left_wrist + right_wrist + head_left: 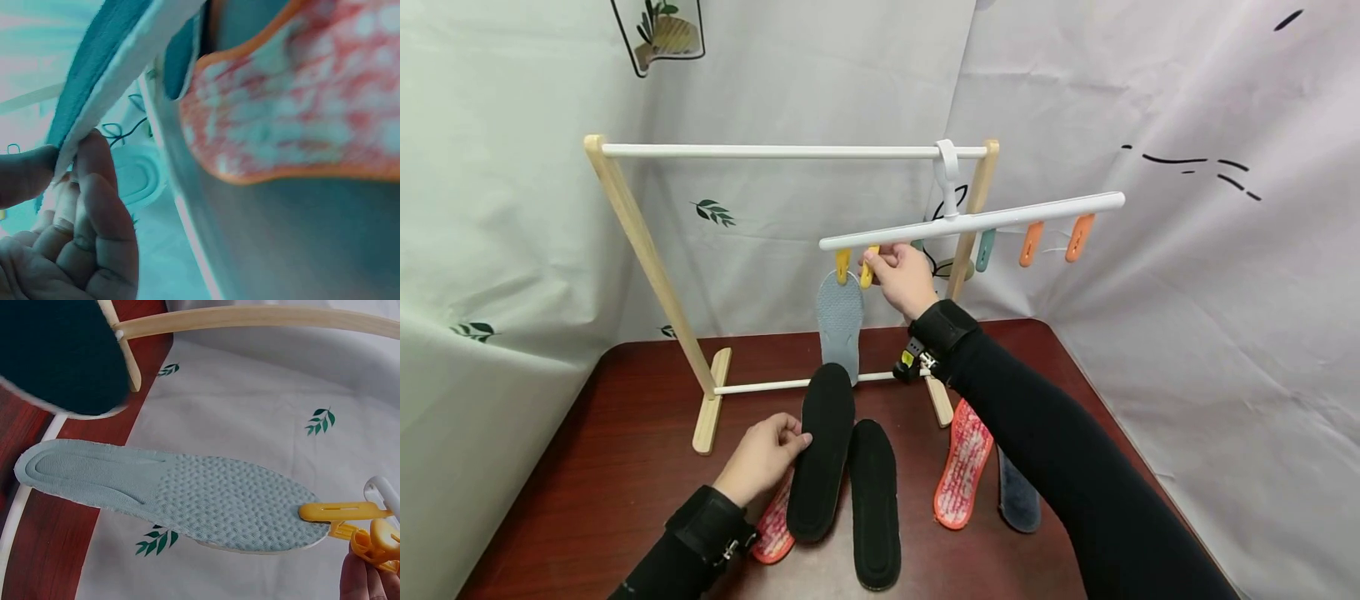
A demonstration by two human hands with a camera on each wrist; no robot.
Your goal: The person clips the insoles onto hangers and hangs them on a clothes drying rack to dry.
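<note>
My left hand (790,440) pinches the edge of a black insole (823,450) and holds it tilted up off the table; in the left wrist view thumb and fingers (94,187) grip its pale edge (119,81). My right hand (883,262) pinches a yellow clip (867,271) on the white hanger bar (970,222). Beside it another yellow clip (843,265) holds a grey insole (840,321) that hangs down. The right wrist view shows the grey insole (187,500), its clip (337,511), and the pinched clip (369,540) by my fingertips (362,575).
The hanger hangs from a wooden rack (647,250) on a dark red table (587,467). On the table lie a second black insole (874,500), two red patterned insoles (962,467) (775,529) and a dark blue one (1018,500). Teal (985,248) and orange clips (1032,243) hang further right.
</note>
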